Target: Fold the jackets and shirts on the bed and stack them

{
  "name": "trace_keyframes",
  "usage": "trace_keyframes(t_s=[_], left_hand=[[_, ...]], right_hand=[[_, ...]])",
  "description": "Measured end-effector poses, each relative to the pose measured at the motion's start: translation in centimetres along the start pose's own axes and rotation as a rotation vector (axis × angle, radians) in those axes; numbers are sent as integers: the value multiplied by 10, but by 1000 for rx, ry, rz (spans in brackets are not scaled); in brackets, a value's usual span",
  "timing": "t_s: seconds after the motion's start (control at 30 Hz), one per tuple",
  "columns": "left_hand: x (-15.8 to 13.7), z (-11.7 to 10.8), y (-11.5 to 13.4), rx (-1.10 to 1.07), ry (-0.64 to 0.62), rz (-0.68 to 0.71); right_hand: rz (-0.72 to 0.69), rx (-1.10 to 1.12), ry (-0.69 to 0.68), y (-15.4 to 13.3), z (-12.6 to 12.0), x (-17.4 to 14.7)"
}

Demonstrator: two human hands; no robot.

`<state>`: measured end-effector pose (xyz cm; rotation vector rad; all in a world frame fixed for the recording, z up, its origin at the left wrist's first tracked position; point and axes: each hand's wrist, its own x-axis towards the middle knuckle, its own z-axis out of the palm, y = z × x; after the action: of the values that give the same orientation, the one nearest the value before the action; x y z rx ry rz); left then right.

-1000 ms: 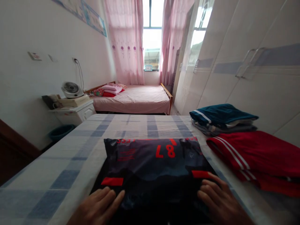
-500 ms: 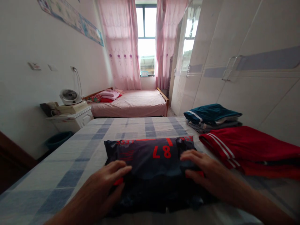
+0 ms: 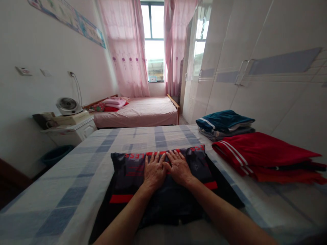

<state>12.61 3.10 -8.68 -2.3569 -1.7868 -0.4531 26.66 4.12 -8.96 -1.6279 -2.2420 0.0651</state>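
A black plastic mailer bag (image 3: 127,180) with red print and a red stripe lies in front of me, on a dark flat cloth or sheet (image 3: 102,217) whose kind I cannot make out. My left hand (image 3: 154,169) rests flat on the middle of the bag, fingers stretched toward its far edge. Beside it my right hand (image 3: 179,166) lies flat too, the thumbs of both touching or nearly so. Neither hand grips anything; both press on the bag's upper surface. The hands and forearms cover part of the print.
Folded red trousers (image 3: 260,153) with white stripes lie at the right, a folded teal garment (image 3: 224,119) on a small pile behind them. All rest on a checked bedsheet (image 3: 74,190). A white wardrobe (image 3: 224,98) lines the right. Beyond stands a pink bed (image 3: 143,110).
Both hands have moved from the bag's sides to its middle and now lie flat side by side. The "87" print is now covered. The view has shifted slightly right.
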Motion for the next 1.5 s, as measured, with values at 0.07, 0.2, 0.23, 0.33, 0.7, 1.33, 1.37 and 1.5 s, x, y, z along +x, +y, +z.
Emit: trace_keyframes(t_s=[0.07, 0.2, 0.23, 0.33, 0.7, 1.33, 1.37, 1.5], left_hand=[[-1, 1, -11, 17, 16, -37], [-3, 3, -47, 64, 32, -190], [-5, 3, -56, 74, 31, -227], [-13, 3, -76, 97, 31, -304], [-35, -14, -105, 81, 94, -355], [-69, -55, -157, -514, -258, -652], [-69, -56, -154, -563, -279, -647], [-73, -64, -141, -994, -347, -660]], right_hand=[[92, -70, -24, 15, -4, -1], [340, -163, -88, 47, -11, 2], [378, -172, -94, 54, -12, 3], [441, -184, -90, 66, -12, 2], [488, -239, 7, 67, -13, -4], [138, 30, -118, -15, 13, 30], [137, 30, -119, -15, 13, 30], [122, 16, -86, -18, 6, 25]])
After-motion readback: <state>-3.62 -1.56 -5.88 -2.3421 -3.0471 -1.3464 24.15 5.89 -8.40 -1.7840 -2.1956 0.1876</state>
